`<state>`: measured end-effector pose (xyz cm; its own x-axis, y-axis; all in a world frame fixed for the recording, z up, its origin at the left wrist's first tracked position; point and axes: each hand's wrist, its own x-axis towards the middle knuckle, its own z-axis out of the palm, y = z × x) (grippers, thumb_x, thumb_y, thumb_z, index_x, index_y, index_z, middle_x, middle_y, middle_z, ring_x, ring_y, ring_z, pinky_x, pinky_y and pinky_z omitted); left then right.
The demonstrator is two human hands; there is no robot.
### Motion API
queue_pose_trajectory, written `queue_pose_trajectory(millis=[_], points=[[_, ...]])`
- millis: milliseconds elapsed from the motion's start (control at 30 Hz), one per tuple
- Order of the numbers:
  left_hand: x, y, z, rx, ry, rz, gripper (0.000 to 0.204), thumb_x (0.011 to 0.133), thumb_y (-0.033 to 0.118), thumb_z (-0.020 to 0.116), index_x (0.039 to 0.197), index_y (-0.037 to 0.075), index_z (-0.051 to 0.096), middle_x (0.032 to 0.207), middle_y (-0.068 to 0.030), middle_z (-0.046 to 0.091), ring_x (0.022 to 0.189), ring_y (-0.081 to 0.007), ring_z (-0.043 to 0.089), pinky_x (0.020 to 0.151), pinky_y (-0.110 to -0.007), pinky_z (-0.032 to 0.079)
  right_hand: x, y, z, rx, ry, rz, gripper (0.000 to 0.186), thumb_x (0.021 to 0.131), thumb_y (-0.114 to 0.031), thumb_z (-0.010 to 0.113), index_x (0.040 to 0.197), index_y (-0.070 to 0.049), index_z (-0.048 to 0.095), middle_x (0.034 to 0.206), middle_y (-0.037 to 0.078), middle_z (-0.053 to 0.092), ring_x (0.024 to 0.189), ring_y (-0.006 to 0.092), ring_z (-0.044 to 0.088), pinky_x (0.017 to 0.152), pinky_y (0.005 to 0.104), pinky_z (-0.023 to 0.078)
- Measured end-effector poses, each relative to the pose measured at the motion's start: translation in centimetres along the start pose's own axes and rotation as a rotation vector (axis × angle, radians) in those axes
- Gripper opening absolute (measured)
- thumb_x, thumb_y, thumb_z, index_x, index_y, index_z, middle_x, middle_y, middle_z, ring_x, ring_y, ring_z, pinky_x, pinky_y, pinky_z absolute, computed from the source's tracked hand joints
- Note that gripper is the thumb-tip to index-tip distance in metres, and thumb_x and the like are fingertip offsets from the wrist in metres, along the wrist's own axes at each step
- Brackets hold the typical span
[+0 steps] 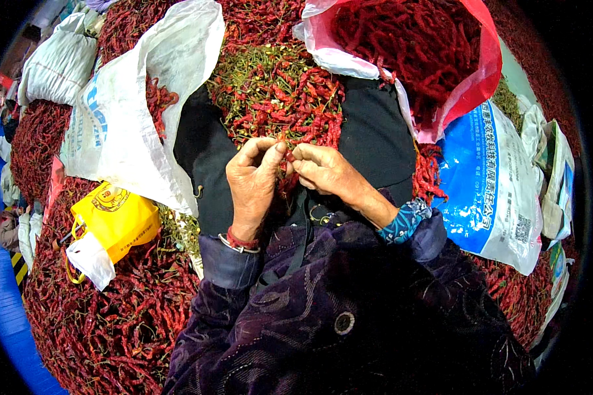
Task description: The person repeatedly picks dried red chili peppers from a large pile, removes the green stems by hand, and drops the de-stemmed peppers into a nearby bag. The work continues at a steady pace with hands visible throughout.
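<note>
My left hand [250, 184] and my right hand [326, 174] meet at the centre, thumbs and fingers closed on a small red dried chili [287, 158], partly hidden by the fingertips. Just beyond them lies a heap of red chilies mixed with green-yellow stems [277, 92], between my black-clad legs [369, 125]. An open red-and-white sack [405, 36] full of red chilies is at the upper right, and an open white plastic sack [118, 135] with some chilies inside is at the upper left.
A yellow bag [118, 214] with a white plastic bag lies at left on more chilies [112, 322]. A blue-and-white sack [481, 184] is at right. Bundled white sacks [56, 66] sit upper left. A person [3, 230] is at the far left edge beside blue sheeting [0, 289].
</note>
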<state>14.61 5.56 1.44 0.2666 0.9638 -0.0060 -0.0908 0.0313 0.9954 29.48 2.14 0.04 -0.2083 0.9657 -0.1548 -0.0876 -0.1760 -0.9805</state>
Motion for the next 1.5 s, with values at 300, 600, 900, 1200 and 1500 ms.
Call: queue_pose_trajectory(millis=[300, 600, 900, 1200, 1500], points=[[1.0, -1.3, -1.5, 0.085, 0.046, 0.002, 0.019, 0.09, 0.016, 0.056, 0.099, 0.0, 0.061, 0.088, -0.0016, 0.062, 0.079, -0.0077, 0.054, 0.072, -0.021, 0.043, -0.7, 0.8, -0.8, 0.517, -0.172, 0.225, 0.02, 0.09, -0.02, 0.046, 0.091, -0.003, 0.055, 0.054, -0.001, 0.044, 0.037, 0.0027, 0.032, 0.031, 0.0169, 0.024], [-0.2, -1.9, 1.3, 0.283, -0.169, 0.276, 0.003, 0.08, 0.001, 0.061, 0.082, -0.001, 0.061, 0.086, -0.0067, 0.058, 0.078, -0.012, 0.056, 0.067, -0.025, 0.046, -1.6, 2.6, -1.8, 0.939, -0.222, 0.426, 0.032, 0.089, -0.039, 0.042, 0.097, -0.01, 0.053, 0.08, 0.004, 0.055, 0.056, 0.0119, 0.045, 0.042, 0.0226, 0.033], [3.2, -0.8, 4.9, 0.528, -0.153, 0.33, 0.007, 0.084, 0.004, 0.055, 0.087, -0.002, 0.058, 0.07, -0.0086, 0.06, 0.064, -0.0138, 0.059, 0.061, -0.027, 0.047, -2.3, 4.0, -3.4, 1.087, -0.049, 0.339, 0.029, 0.087, -0.034, 0.045, 0.093, -0.008, 0.057, 0.077, 0.009, 0.059, 0.052, 0.0142, 0.047, 0.038, 0.0228, 0.033], [5.5, -7.2, 7.8, 1.328, -0.343, 0.286, 0.036, 0.073, 0.03, 0.068, 0.085, 0.001, 0.049, 0.081, -0.0189, 0.059, 0.067, -0.0368, 0.06, 0.057, -0.046, 0.047, -4.3, 3.4, -9.7, 1.056, 0.164, -0.044, 0.028, 0.08, -0.006, 0.046, 0.106, -0.001, 0.054, 0.085, 0.013, 0.061, 0.062, 0.016, 0.054, 0.044, 0.0256, 0.041], [6.3, -8.7, 5.4, 0.947, -0.183, 0.159, 0.02, 0.068, 0.018, 0.063, 0.07, 0.0, 0.057, 0.069, -0.0161, 0.061, 0.061, -0.0347, 0.059, 0.057, -0.043, 0.046, -3.9, 2.6, -8.2, 0.736, 0.248, 0.075, 0.021, 0.088, -0.022, 0.047, 0.093, -0.004, 0.055, 0.075, 0.007, 0.058, 0.056, 0.0112, 0.051, 0.044, 0.0219, 0.039]])
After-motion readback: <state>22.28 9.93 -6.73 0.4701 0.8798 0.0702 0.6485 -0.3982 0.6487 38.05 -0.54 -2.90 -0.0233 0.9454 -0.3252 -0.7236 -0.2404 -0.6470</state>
